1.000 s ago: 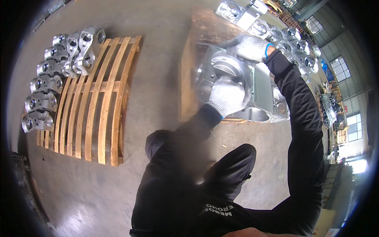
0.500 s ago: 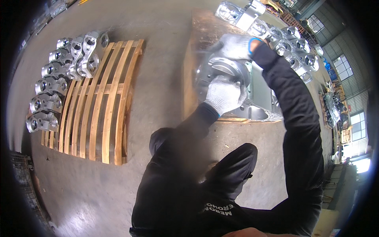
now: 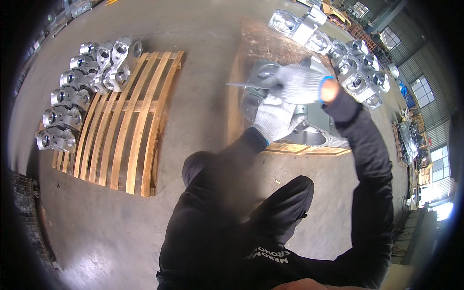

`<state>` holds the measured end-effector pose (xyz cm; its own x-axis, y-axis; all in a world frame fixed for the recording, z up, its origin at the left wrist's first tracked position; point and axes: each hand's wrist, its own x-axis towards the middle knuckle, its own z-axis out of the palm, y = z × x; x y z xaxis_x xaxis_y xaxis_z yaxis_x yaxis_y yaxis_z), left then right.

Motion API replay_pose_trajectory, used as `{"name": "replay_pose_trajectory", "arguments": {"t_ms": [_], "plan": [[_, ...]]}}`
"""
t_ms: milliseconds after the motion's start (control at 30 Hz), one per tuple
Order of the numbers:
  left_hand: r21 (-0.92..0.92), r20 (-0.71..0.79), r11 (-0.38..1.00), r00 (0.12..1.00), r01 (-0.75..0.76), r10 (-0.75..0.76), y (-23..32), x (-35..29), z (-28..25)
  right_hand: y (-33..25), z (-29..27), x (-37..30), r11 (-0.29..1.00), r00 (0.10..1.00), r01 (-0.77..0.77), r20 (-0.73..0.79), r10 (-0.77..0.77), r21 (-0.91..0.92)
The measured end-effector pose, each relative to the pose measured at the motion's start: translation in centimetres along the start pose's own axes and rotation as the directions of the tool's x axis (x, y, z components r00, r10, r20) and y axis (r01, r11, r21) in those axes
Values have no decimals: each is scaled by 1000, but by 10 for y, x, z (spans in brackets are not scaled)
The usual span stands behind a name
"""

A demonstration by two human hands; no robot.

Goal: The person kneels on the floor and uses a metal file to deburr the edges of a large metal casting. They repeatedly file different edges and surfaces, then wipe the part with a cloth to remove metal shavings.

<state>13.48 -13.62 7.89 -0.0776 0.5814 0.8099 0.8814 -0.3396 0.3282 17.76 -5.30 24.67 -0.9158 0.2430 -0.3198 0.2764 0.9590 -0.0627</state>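
Note:
A silvery metal casting (image 3: pixel 263 70) with round openings lies on a wooden pallet before me. My left hand (image 3: pixel 276 119), in a white knitted glove, is closed on a part of the casting, thumb toward the right; its fingertips are hidden. Just above and partly over it is my right hand (image 3: pixel 299 85), gloved alike and slightly smeared by motion. Its fingers are wrapped round a thin, straight grey tool (image 3: pixel 241 85) that sticks out to the left over the casting; the exact kind cannot be made out. More of the casting (image 3: pixel 311 134) shows below and right of my hands.
Several similar castings (image 3: pixel 355 82) stand at the far right of this pallet, with a brown board (image 3: pixel 263 36) beside them. On the left is a slatted wooden pallet (image 3: pixel 130 125) with several castings (image 3: pixel 63 118) along its left side. Grey concrete floor (image 3: pixel 203 96) lies between.
My right hand has moved down and toward me, closer to my left hand, and the thin tool now shows. The large round face under my hands no longer shows as before.

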Motion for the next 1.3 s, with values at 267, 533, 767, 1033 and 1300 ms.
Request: {"name": "replay_pose_trajectory", "arguments": {"t_ms": [267, 533, 767, 1033, 1300], "plan": [[-55, -14, 950, 951, -308, 308, 3, -58, -63, -15, 27, -31, 995, 972, 36, -228, -56, -91], [80, -159, 995, 984, -67, 79, -45, 48, -107, -26, 97, -51, 994, 917, -75, -396, 38, -80], [154, 650, 974, 759, -168, 28, -76, 70, -40, -62, 255, 5, 581, 815, 168, -444, 373, 796], [143, 416, 963, 897, -227, 149, -88, 43, -22, -105, 251, 52, -977, 935, 175, -291, 203, -119], [177, 534, 969, 844, -171, 52, -78, 48, -29, -101, 222, 45, -822, 887, 460, -144, 438, 336]]}}
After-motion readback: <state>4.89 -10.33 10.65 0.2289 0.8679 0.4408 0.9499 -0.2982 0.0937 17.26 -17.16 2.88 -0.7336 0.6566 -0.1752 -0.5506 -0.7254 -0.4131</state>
